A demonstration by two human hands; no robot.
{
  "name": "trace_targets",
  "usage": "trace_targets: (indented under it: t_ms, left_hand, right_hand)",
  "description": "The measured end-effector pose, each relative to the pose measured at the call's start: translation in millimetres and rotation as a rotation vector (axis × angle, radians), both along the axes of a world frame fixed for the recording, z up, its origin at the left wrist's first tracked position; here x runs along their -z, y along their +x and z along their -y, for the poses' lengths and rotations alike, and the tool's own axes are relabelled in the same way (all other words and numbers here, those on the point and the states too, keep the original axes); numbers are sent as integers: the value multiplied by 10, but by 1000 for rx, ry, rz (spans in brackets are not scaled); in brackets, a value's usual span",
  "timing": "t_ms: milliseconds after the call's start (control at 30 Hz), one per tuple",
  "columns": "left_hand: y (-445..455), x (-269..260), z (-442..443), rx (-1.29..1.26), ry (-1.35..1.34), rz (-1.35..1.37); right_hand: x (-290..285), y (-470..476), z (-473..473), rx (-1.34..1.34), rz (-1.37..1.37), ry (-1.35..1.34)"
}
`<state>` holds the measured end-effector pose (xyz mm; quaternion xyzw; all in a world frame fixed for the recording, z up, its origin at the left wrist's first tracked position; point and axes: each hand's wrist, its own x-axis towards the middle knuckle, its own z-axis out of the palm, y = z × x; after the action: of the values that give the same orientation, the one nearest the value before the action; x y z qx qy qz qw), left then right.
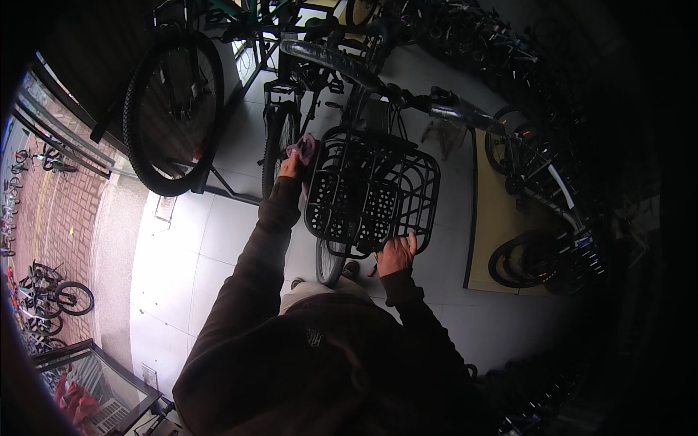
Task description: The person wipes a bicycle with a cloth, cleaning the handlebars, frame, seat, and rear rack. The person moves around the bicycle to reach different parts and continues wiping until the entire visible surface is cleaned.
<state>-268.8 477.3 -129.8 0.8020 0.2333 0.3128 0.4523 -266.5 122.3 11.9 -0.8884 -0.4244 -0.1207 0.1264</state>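
A black bicycle basket (373,191) is mounted at the front of a bicycle, above its front wheel (329,262), which points towards me. At the basket's left side, my left hand (292,165) holds a pinkish cloth (304,148). My right hand (397,255) rests at the near right corner of the basket's rim, one finger raised; whether it grips the rim is hard to tell. Behind the basket runs the handlebar (381,87), with clear plastic wrap around parts of it.
Another bicycle's large wheel (174,111) stands at the left beside a dark metal frame. Bicycles stand on a yellowish platform (482,218) at the right. A glass-topped case (103,381) holding red cloth is at the lower left. A tool with an orange handle (372,270) lies near my feet.
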Motion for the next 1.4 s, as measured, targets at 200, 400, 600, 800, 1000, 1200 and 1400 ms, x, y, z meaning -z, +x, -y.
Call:
trace_targets:
  t_ms: [200, 400, 600, 800, 1000, 1200, 1400]
  left_hand:
    - [-798, -423, 730, 70, -586, 188]
    - [-1005, -596, 1223, -59, -858, 256]
    - [-995, -486, 1547, -364, -965, 142]
    - [-943, -564, 1960, -463, -929, 478]
    - [-1120, -545, 2539, -165, -1236, 293]
    - [-1522, -610, 2520, -87, -1066, 232]
    - [-2083, -628, 2292, -103, -1209, 282]
  right_hand:
    - [-33, -29, -22, 10, -18, -132]
    - [-149, -99, -129, 30, -71, -277]
    - [-185, -168, -308, -9, -79, -337]
    - [-93, -277, -532, -41, -7, -215]
    - [-83, -293, -573, -37, -26, -194]
    - [-184, -203, -480, -104, -106, -261]
    - [-541, -217, -464, -150, -108, -460]
